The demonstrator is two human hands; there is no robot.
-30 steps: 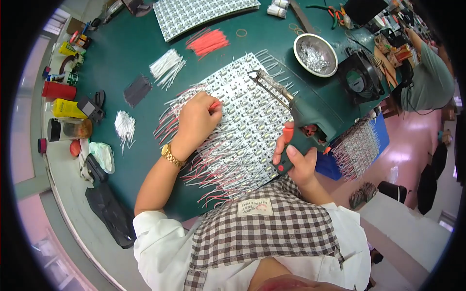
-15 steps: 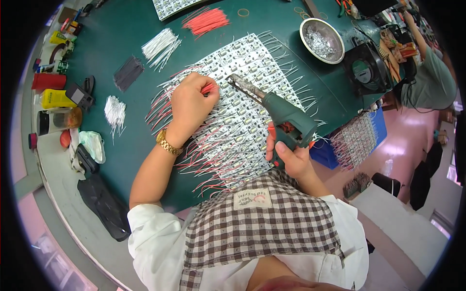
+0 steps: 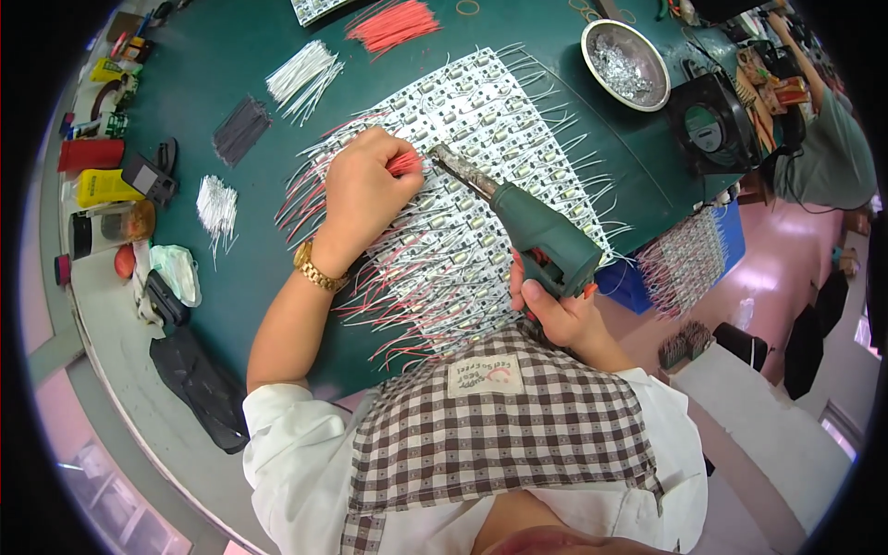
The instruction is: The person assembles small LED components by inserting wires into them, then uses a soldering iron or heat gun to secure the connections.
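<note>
My left hand [image 3: 368, 180] is closed around a bunch of short red wires [image 3: 404, 165], whose ends stick out past the thumb and fingers. It hovers over a large sheet of white circuit boards [image 3: 481, 148] lined with small components. Red and white wires fringe the sheet's left side, and white ones its right. In my right hand [image 3: 560, 310] is a dark green soldering gun [image 3: 546, 231], gripped by its handle. Its metal tip points up and left, close to the red wires and the boards. Whether the tip touches a board, I cannot tell.
Bundles of red wires [image 3: 393, 26], white wires [image 3: 305, 79] and black wires [image 3: 242, 129] lie on the green table [image 3: 268, 203]. A metal bowl [image 3: 661, 79] of silvery bits and a black fan [image 3: 708, 134] stand at right. Beyond, a blue crate [image 3: 731, 236] holds another wired sheet.
The view has shifted slightly, so the table's things appear a little higher. Both hands have come slightly nearer me over the boards, and the soldering gun has turned a little. Both grips are unchanged.
</note>
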